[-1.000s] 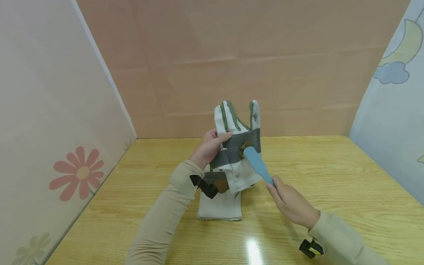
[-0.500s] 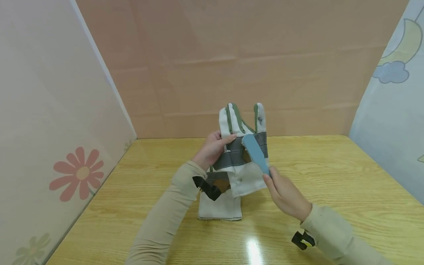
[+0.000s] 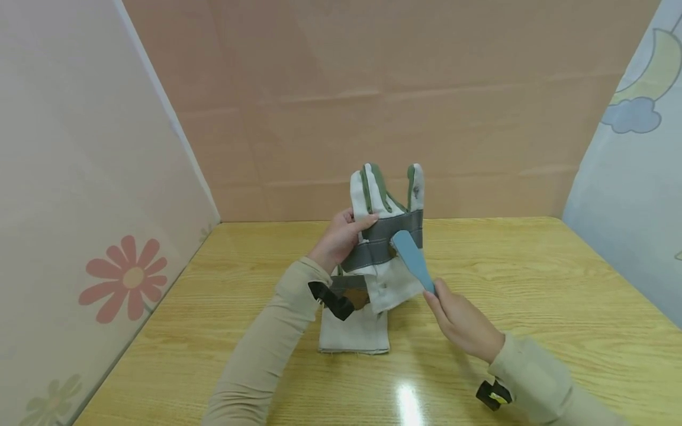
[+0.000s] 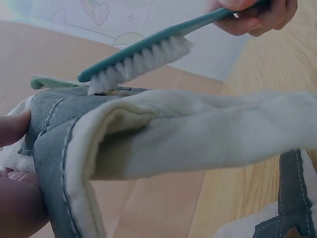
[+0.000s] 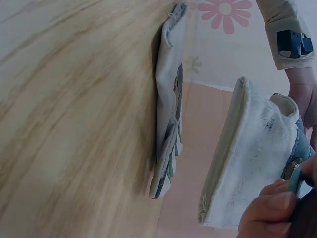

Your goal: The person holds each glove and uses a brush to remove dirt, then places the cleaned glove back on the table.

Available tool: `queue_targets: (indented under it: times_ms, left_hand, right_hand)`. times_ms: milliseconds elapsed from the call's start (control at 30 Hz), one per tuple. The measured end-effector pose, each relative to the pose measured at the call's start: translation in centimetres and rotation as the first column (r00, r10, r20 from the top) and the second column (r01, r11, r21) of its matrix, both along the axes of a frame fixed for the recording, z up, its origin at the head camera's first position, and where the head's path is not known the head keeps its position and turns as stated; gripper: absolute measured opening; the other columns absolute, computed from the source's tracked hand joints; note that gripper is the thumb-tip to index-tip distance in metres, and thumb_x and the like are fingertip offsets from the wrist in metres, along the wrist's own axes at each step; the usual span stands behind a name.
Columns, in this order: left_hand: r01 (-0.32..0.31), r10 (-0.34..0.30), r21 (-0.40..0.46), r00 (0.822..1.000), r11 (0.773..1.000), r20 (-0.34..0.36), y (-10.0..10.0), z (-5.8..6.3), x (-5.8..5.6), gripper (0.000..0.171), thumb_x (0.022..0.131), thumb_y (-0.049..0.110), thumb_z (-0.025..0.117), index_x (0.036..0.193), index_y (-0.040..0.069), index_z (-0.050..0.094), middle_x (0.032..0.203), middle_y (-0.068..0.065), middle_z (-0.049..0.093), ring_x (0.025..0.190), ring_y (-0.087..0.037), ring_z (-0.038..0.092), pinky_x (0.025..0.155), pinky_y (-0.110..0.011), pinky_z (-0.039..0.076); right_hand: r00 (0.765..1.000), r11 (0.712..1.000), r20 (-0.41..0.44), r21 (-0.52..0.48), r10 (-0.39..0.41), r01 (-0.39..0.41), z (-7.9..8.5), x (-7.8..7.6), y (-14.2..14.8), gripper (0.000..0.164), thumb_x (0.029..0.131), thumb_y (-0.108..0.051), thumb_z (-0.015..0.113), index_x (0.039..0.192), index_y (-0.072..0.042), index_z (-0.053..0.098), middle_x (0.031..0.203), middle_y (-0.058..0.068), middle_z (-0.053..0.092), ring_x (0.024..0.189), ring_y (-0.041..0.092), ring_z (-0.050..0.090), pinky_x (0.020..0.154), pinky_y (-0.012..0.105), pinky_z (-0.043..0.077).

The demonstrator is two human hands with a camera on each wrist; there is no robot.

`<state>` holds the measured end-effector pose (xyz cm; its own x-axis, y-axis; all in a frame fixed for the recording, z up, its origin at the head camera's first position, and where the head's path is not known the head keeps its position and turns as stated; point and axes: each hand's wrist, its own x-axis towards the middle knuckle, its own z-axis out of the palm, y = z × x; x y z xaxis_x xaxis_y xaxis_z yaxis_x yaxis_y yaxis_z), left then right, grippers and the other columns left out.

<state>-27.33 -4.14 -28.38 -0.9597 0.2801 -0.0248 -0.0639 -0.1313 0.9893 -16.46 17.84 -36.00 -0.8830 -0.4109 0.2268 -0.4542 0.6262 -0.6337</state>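
A white work glove with grey patches and green finger edging is held up over the table, fingers upward. My left hand pinches it by its left side, thumb across the grey band. In my right hand is the handle of a blue brush. The left wrist view shows the white bristles against the grey part of the glove, by a brown stain that the brush head mostly covers. A second glove, also brown-stained, lies flat on the table beneath, partly hidden by the raised glove and my left wrist.
The wooden table spreads to both sides. A brown backdrop stands at its far edge, with printed side panels at the left and right. Black wrist cameras sit on both forearms.
The brush went up along the grey band, then back down a little, over the brown stain. The raised glove shifted slightly right and down, then slightly back. Both grips stayed the same.
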Motion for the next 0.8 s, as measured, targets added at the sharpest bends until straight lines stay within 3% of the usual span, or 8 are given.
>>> queue_targets:
  times_ms: [233,500,800]
  left_hand:
    - [-0.011,0.012,0.030,1.000,0.999,-0.011,-0.6,0.0,-0.1,0.018,0.095,0.012,0.053,0.111,0.003,0.054,0.086,0.008,0.059,0.084,-0.003,0.057,0.080,-0.020,0.044]
    - [-0.012,0.012,0.030,1.000,0.999,-0.001,-0.5,-0.1,-0.2,0.014,0.094,0.010,0.054,0.105,0.003,0.056,0.081,0.009,0.060,0.083,-0.004,0.056,0.078,-0.020,0.043]
    - [-0.006,0.006,0.008,1.000,1.000,0.012,0.2,0.0,0.3,0.017,0.094,0.012,0.054,0.108,0.002,0.055,0.083,0.008,0.058,0.085,-0.005,0.054,0.077,-0.021,0.043]
  right_hand:
    - [1.000,1.000,0.017,0.027,-0.003,0.002,-0.3,0.3,0.5,0.018,0.104,-0.018,0.029,0.090,-0.007,0.035,0.060,-0.007,0.025,0.046,-0.002,0.019,0.041,0.017,0.025]
    - [0.982,0.998,-0.188,-0.068,-0.019,0.006,0.6,0.2,0.1,0.015,0.102,-0.009,0.030,0.090,-0.004,0.037,0.062,-0.007,0.023,0.050,-0.004,0.017,0.043,0.018,0.025]
    - [0.997,0.999,-0.077,-0.048,-0.001,-0.002,0.2,-0.6,-1.0,0.016,0.103,-0.015,0.029,0.092,-0.005,0.034,0.061,-0.005,0.025,0.049,-0.002,0.018,0.044,0.018,0.025]
